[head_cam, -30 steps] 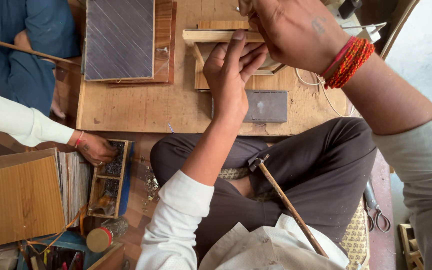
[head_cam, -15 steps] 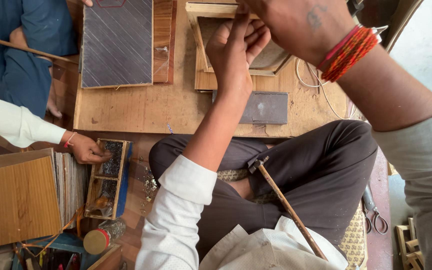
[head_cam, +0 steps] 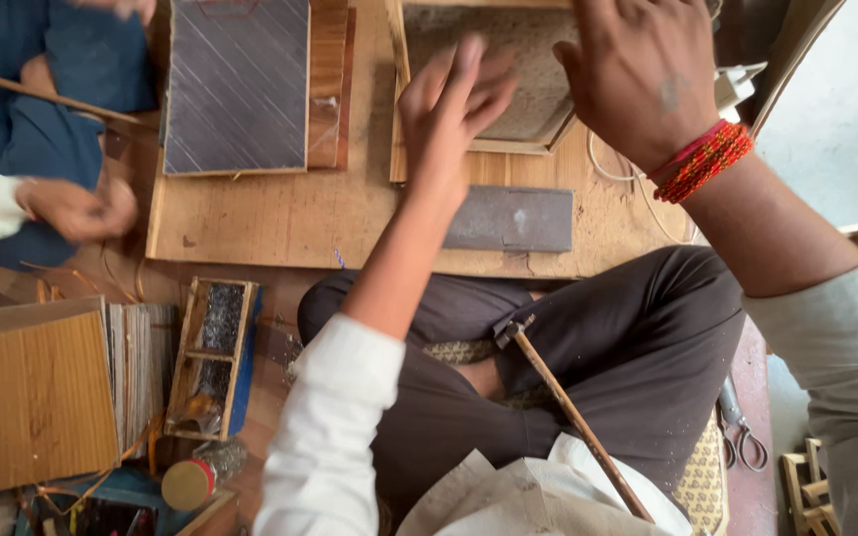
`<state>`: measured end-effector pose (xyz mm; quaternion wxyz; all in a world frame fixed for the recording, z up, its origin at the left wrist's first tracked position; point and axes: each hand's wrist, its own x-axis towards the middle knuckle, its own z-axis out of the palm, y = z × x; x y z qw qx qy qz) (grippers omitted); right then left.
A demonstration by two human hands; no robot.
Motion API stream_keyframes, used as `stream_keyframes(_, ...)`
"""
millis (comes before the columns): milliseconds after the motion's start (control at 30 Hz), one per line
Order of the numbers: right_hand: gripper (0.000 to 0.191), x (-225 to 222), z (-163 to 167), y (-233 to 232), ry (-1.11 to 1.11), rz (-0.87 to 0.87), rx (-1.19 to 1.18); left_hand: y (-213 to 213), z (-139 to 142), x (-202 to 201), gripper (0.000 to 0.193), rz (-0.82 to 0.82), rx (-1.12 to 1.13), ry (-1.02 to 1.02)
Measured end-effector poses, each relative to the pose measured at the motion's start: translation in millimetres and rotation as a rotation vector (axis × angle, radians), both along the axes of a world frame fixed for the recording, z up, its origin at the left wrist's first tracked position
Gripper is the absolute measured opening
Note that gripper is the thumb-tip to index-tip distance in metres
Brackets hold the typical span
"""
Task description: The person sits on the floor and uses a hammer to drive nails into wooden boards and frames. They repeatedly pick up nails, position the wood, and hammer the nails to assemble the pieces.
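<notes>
Now both hands (head_cam: 548, 89) have spread over the wooden frame (head_cam: 508, 99).

A red and orange thread band (head_cam: 704, 161) circles the wrist behind the right hand (head_cam: 638, 74). The left hand (head_cam: 449, 104) comes out of a white sleeve (head_cam: 335, 427). The trousers (head_cam: 588, 377) are dark brown-grey. The board (head_cam: 280, 213) is pale tan wood. On it far left lies a dark grey panel (head_cam: 238, 84) with thin diagonal pale lines. Near the middle lies a plain grey block (head_cam: 510, 218). At left, a co-worker wears deep blue cloth (head_cam: 42, 60). A ribbed orange-tan sheet (head_cam: 27, 407) lies near left.
</notes>
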<state>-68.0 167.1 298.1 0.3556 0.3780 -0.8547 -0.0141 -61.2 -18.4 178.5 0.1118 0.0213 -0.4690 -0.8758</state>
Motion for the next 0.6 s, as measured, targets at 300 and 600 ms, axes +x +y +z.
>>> stream_keyframes(300, 0.039, 14, -68, 47, -0.276, 0.397, -0.264, -240, -133, 158, 0.01, 0.499, -1.202, -0.168)
stream_keyframes(600, 0.055, 42, -198, 66, -0.561, 0.084, 0.023, -342, -221, 271, 0.031, 0.024, -1.755, -0.78)
